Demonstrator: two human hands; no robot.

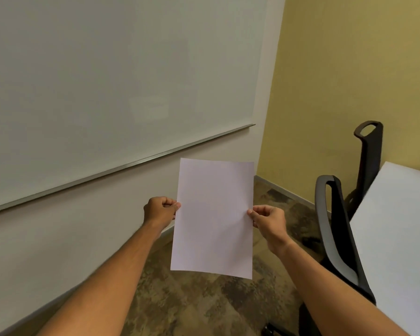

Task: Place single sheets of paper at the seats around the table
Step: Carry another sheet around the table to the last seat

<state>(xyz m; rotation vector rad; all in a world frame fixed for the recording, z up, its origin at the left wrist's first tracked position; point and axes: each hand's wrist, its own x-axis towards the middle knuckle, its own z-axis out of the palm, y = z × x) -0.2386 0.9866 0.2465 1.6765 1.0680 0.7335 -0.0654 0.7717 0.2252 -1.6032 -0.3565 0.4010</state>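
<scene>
Both bare forearms reach forward from the bottom of the view, angled inward toward each other, and between them they hold 1 blank white sheet of paper (215, 218) up in the air in front of the person. The left hand (161, 211) is curled into a loose fist at the sheet's left edge, a little above its middle, with the thumb pressed on the near face against the folded fingers behind, pinching the paper. The right hand (268, 220) grips the opposite edge at nearly the same height in the same pinch, thumb on the front, fingers tucked behind, wrist bent slightly downward. The sheet stands in portrait orientation, roughly upright and tilted a little, its face toward the camera, hanging above the mottled brown floor (192, 306) and touching nothing but the 2 hands. At the right, the white table (398, 238) shows one corner and a bare stretch of top, well apart from the sheet. 2 dark chairs stand beside it: the nearer chair (335, 229) is just beyond the right forearm, the farther chair (370, 151) against the yellow wall (337, 69). A large whiteboard (107, 81) covers the wall at left.
</scene>
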